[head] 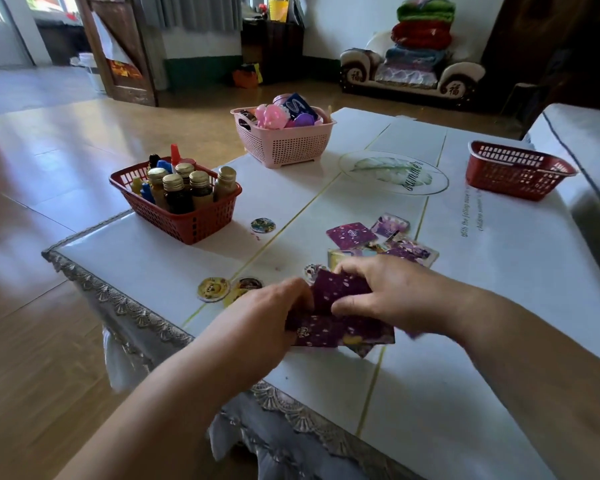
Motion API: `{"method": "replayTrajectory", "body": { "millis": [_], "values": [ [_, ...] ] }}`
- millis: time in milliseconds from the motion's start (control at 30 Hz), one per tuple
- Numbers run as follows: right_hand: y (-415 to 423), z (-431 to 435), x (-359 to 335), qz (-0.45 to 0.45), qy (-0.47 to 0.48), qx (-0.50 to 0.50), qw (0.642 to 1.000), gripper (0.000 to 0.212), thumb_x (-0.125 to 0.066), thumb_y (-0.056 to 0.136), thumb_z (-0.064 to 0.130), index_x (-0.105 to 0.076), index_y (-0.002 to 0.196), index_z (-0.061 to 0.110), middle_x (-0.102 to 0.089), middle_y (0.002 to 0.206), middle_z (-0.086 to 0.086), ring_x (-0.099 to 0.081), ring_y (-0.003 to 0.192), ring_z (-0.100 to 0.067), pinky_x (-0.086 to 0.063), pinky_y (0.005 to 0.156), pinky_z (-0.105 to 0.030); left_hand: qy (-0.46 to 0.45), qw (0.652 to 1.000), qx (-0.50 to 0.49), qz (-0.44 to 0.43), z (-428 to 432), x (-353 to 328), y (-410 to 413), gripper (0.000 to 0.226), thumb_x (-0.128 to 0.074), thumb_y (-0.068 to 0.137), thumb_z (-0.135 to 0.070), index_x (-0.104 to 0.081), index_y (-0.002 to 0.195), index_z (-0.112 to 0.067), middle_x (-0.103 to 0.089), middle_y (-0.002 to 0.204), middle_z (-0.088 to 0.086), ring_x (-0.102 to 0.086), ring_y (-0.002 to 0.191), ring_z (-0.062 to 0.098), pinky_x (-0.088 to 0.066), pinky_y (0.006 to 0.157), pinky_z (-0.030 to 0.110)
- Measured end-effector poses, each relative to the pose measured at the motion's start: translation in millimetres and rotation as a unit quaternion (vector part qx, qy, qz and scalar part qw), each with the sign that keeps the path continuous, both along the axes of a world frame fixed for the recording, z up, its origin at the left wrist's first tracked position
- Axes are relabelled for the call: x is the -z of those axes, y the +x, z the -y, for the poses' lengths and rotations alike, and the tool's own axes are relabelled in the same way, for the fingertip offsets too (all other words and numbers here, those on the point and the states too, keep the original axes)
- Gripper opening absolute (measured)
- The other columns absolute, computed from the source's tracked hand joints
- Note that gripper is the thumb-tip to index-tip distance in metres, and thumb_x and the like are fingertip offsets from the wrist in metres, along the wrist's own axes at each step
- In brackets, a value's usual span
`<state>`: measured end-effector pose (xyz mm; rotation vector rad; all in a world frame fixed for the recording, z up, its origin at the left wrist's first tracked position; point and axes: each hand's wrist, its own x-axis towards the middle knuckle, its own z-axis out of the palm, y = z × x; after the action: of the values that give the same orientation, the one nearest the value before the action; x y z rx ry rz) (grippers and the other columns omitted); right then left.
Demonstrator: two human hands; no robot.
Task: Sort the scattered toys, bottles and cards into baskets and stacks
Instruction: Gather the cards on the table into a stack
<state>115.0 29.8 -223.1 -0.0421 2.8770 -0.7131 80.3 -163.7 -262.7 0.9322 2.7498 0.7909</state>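
Purple cards point(340, 327) lie bunched near the front of the white table point(465, 306). My left hand point(267, 317) grips their left side, and my right hand point(392, 292) pinches a purple card on top of the bunch. More purple cards point(352, 235) lie scattered just beyond my right hand. Round cards point(213, 289) lie to the left, and another round card point(263, 225) sits farther back. A red basket point(187, 216) at the left holds several bottles point(174, 188). A pink basket point(284, 140) at the back holds toys point(274, 116).
A second red basket point(513, 174) stands at the far right of the table, its inside not visible. The table's front edge carries a lace trim point(125, 306). Beyond lie the wooden floor, a small sofa with stacked blankets point(416, 46) and a door.
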Motion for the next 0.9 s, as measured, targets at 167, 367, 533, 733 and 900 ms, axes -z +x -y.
{"method": "replayTrajectory", "body": {
  "millis": [167,367,533,733,900],
  "values": [
    [29.4,8.0,24.2,0.025,-0.073,0.033,0.996,0.033,-0.066,0.082,0.052,-0.052,0.103,0.031,-0.065,0.090,0.008,-0.064,0.080,-0.009,-0.053,0.069,-0.030,0.061,0.996,-0.063,-0.004,-9.9,14.5,3.5,0.053,-0.071,0.077,-0.015,-0.038,0.108,-0.042,-0.046,0.099,-0.012,-0.050,0.083,0.010,-0.042,0.069,0.025],
    [42.5,22.2,23.6,-0.049,0.003,0.011,0.999,0.029,-0.050,0.089,0.017,-0.053,0.116,0.029,-0.065,0.097,0.000,-0.060,0.090,-0.023,-0.050,0.076,-0.036,0.126,0.986,-0.074,0.079,-14.8,13.7,10.4,0.067,-0.074,0.082,-0.015,-0.041,0.137,-0.037,-0.057,0.116,-0.014,-0.061,0.105,0.011,-0.051,0.089,0.032],
    [53.0,28.9,41.8,-0.101,0.046,0.092,0.990,0.048,-0.052,0.092,0.017,-0.033,0.135,0.026,-0.046,0.133,0.002,-0.043,0.122,-0.021,-0.037,0.093,-0.031,0.121,0.985,-0.066,0.105,-17.3,16.0,17.8,0.048,-0.067,0.085,-0.013,-0.052,0.121,-0.040,-0.066,0.101,-0.011,-0.063,0.083,0.007,-0.052,0.067,0.022],
    [50.4,31.8,39.7,-0.092,-0.155,0.066,0.981,0.050,-0.056,0.093,0.017,-0.038,0.137,0.029,-0.042,0.136,0.006,-0.043,0.123,-0.006,-0.035,0.106,-0.022,0.132,0.982,-0.091,0.099,-14.0,19.4,12.7,0.047,-0.071,0.080,-0.007,-0.053,0.108,-0.040,-0.062,0.093,-0.012,-0.060,0.083,0.006,-0.048,0.066,0.022],
    [21.5,-8.2,48.1,-0.049,0.049,0.123,0.990,0.037,-0.040,0.101,0.027,-0.046,0.136,0.017,-0.040,0.144,-0.003,-0.038,0.134,-0.022,-0.032,0.108,-0.032,0.165,0.966,-0.178,0.087,-2.0,15.7,-0.6,0.037,-0.073,0.078,-0.005,-0.059,0.090,-0.037,-0.058,0.092,-0.012,-0.058,0.084,0.011,-0.049,0.065,0.025]
  ]
}}
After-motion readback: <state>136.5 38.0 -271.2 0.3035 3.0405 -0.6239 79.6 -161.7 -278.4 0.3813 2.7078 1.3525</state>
